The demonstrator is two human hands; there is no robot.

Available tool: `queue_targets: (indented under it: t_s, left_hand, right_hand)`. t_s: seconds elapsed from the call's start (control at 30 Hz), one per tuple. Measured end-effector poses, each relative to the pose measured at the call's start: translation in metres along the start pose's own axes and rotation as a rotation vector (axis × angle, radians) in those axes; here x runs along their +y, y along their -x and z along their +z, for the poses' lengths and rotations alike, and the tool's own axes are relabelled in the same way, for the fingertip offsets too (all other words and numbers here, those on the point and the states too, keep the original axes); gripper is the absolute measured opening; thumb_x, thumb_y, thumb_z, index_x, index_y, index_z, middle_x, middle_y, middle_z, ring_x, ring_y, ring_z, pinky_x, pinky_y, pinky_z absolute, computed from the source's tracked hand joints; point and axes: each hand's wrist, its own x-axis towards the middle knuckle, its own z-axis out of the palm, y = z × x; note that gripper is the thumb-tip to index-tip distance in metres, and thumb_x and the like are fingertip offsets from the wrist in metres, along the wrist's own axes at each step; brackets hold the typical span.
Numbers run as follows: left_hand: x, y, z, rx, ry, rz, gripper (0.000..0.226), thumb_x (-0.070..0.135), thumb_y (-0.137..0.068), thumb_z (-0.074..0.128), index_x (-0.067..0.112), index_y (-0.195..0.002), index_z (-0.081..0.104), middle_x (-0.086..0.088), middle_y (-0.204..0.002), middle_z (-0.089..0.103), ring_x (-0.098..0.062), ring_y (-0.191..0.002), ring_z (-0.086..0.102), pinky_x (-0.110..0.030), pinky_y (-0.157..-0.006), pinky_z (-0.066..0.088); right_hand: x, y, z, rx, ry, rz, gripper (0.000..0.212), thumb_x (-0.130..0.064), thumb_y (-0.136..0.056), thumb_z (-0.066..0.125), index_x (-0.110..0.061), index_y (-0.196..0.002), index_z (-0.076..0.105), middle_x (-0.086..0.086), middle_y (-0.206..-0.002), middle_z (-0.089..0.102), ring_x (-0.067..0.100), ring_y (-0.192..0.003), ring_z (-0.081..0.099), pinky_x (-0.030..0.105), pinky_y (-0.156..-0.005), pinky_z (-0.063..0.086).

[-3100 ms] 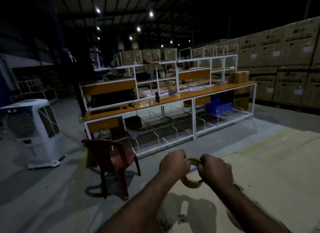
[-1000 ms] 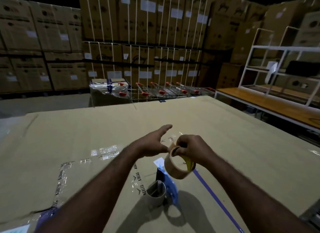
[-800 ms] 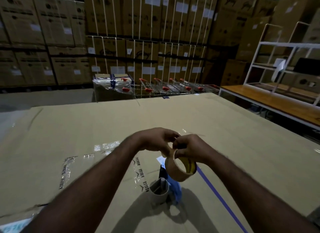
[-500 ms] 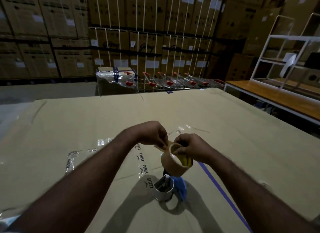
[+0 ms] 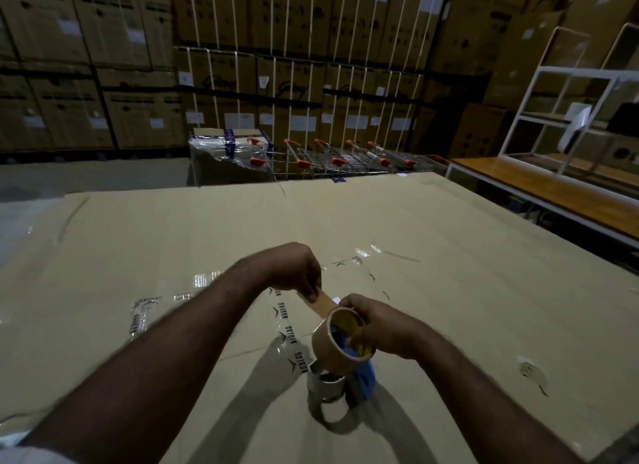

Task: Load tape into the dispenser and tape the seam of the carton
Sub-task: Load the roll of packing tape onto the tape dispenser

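Observation:
A brown tape roll (image 5: 330,348) is held in my right hand (image 5: 378,327), fingers through its core, above the big flat carton (image 5: 449,273). My left hand (image 5: 295,271) pinches the roll's free end (image 5: 320,303) and holds a short strip stretched up and left of the roll. Directly beneath the roll, the tape dispenser (image 5: 340,382) with a blue handle and a grey spool lies on the carton. Clear printed tape (image 5: 288,332) runs along the carton's seam beside it.
Stacked strapped boxes (image 5: 294,66) fill the back wall. A row of shopping trolleys (image 5: 345,159) and a wrapped box (image 5: 224,152) stand past the carton's far edge. A wooden bench with a white frame (image 5: 553,173) is at the right.
My head turned from the workbench to the carton. Over the last second my left hand closed on the tape's end and peeled a strip out to the left; the roll sank toward the dispenser.

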Motion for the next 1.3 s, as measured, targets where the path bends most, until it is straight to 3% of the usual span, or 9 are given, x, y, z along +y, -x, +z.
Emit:
queue_targets:
  t_s: [0.1,0.2,0.3,0.4,0.5,0.67,0.73,1.0,1.3]
  left_hand:
    - [-0.005,-0.002,0.008,-0.001,0.013,-0.032,0.022,0.02,-0.074,0.083,0.019,-0.096,0.078,0.003,-0.086,0.075,-0.007,-0.067,0.06,-0.031,-0.075,0.054]
    - [-0.005,-0.004,0.021,-0.056,-0.038,-0.033,0.025,0.02,-0.074,0.082,0.017,-0.099,0.078,-0.002,-0.095,0.077,-0.011,-0.078,0.063,-0.027,-0.078,0.051]
    - [-0.007,-0.006,0.036,-0.089,-0.014,-0.042,0.025,0.02,-0.075,0.082,0.016,-0.099,0.078,-0.002,-0.094,0.077,-0.014,-0.076,0.064,-0.027,-0.077,0.051]
    - [-0.001,-0.007,0.042,-0.079,0.053,-0.03,0.021,0.019,-0.076,0.081,0.017,-0.097,0.077,-0.001,-0.089,0.075,-0.015,-0.07,0.063,-0.026,-0.07,0.053]
    - [0.009,-0.011,0.047,-0.049,0.068,0.015,0.022,0.018,-0.079,0.078,0.014,-0.1,0.076,-0.002,-0.096,0.076,-0.008,-0.075,0.059,-0.017,-0.063,0.042]
    - [0.009,-0.011,0.054,0.001,0.129,-0.004,0.022,0.019,-0.081,0.077,0.014,-0.102,0.075,-0.002,-0.095,0.075,-0.01,-0.079,0.061,-0.028,-0.075,0.049]
    - [0.01,-0.009,0.063,0.015,0.158,-0.015,0.022,0.02,-0.081,0.076,0.014,-0.103,0.075,-0.004,-0.096,0.075,-0.015,-0.084,0.064,-0.033,-0.08,0.051]
    - [0.028,0.005,0.101,0.081,0.261,0.002,0.018,0.022,-0.08,0.077,0.018,-0.097,0.078,-0.001,-0.094,0.075,-0.007,-0.079,0.061,-0.027,-0.077,0.051]
    - [0.034,0.023,0.122,0.17,0.042,0.033,0.02,0.018,-0.083,0.068,0.023,-0.1,0.077,-0.005,-0.097,0.07,-0.021,-0.089,0.064,-0.032,-0.072,0.051]
  right_hand:
    - [0.007,0.002,0.016,0.022,-0.081,0.084,0.031,-0.001,-0.083,0.067,-0.02,-0.107,0.061,0.006,-0.104,0.067,0.019,-0.089,0.068,0.026,-0.065,0.055]
    - [0.021,-0.001,0.041,0.097,-0.063,0.174,0.011,-0.016,-0.087,0.065,-0.012,-0.096,0.07,0.01,-0.091,0.074,0.02,-0.075,0.072,0.034,-0.069,0.061]
    - [0.03,0.001,0.041,0.201,-0.085,0.197,0.01,-0.016,-0.086,0.063,-0.017,-0.078,0.069,0.002,-0.074,0.068,0.014,-0.061,0.063,0.027,-0.057,0.052]
    - [0.036,0.002,0.016,0.162,0.0,0.213,0.013,-0.009,-0.087,0.059,-0.02,-0.086,0.067,-0.004,-0.078,0.064,0.008,-0.068,0.057,0.021,-0.057,0.043]
    - [0.043,-0.001,-0.004,0.164,0.061,0.217,0.01,-0.012,-0.089,0.061,-0.017,-0.092,0.069,0.002,-0.089,0.068,0.013,-0.077,0.062,0.026,-0.066,0.052]
    - [0.048,0.002,-0.009,0.211,0.114,0.144,0.01,-0.014,-0.093,0.057,-0.016,-0.094,0.066,0.009,-0.09,0.066,0.021,-0.077,0.064,0.034,-0.062,0.056]
    - [0.05,0.003,-0.009,0.229,0.169,0.121,0.011,-0.011,-0.091,0.057,-0.015,-0.093,0.067,0.008,-0.089,0.067,0.022,-0.079,0.065,0.036,-0.067,0.056]
    - [0.06,0.017,-0.025,0.122,0.53,0.133,0.021,-0.012,-0.092,0.061,-0.016,-0.112,0.067,0.004,-0.106,0.069,0.02,-0.099,0.065,0.033,-0.086,0.053]
    - [0.059,0.025,-0.011,0.051,0.688,0.12,0.023,-0.011,-0.089,0.059,-0.015,-0.11,0.067,0.007,-0.108,0.07,0.023,-0.099,0.066,0.032,-0.084,0.051]
